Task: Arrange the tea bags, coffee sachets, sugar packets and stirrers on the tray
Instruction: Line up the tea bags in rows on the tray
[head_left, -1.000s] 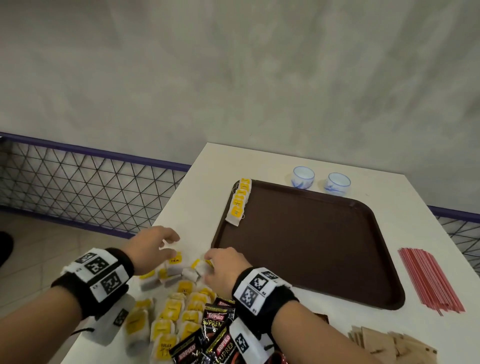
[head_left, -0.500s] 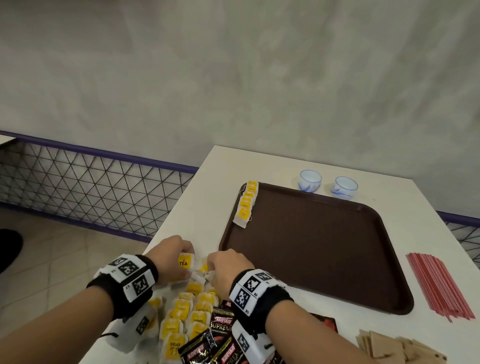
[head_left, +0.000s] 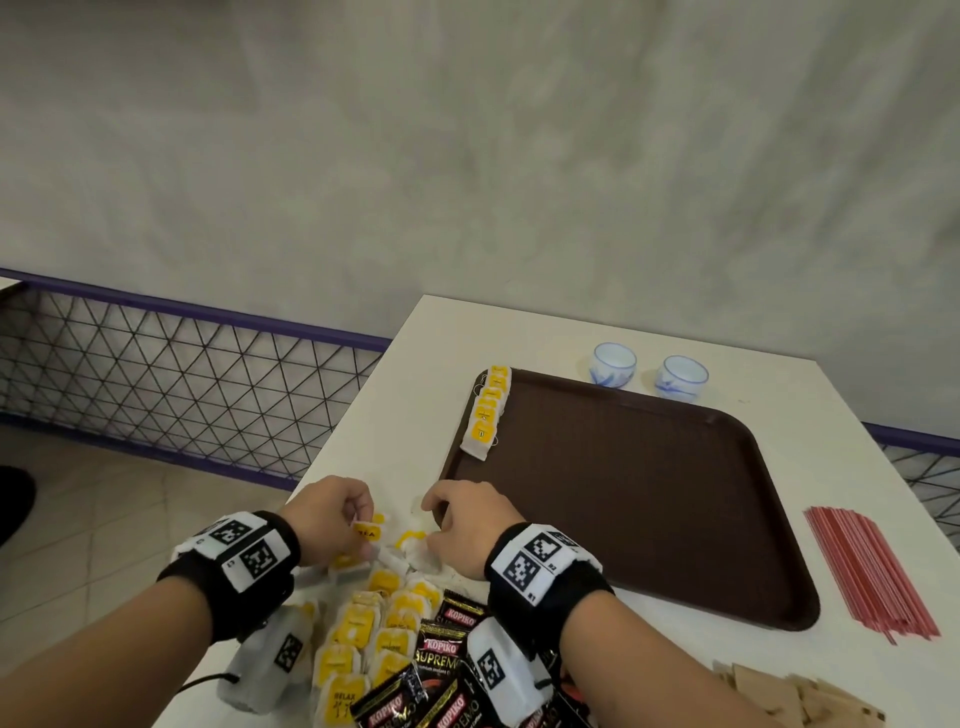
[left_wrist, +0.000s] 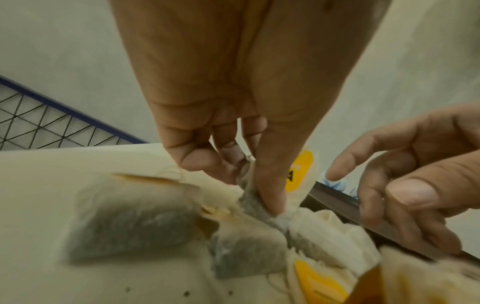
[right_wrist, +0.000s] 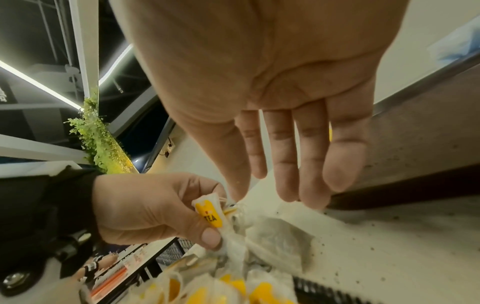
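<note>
White table (head_left: 395, 415): tea bag (right_wrist: 211, 216) pinched between left fingers (right_wrist: 207, 238).

Tea bags (head_left: 382, 631): thin matt paper. Sachets (head_left: 441, 654): glossy foil-like. Tray (head_left: 649, 519): brown, matt, finely textured plastic. Stirrers (head_left: 867, 577): red plastic. Table (head_left: 405, 415): smooth white.

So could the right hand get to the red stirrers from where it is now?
Probably yes: the right hand looks empty, and the red stirrers lie uncovered on the table's right side, past the tray, which is bare there.
</note>
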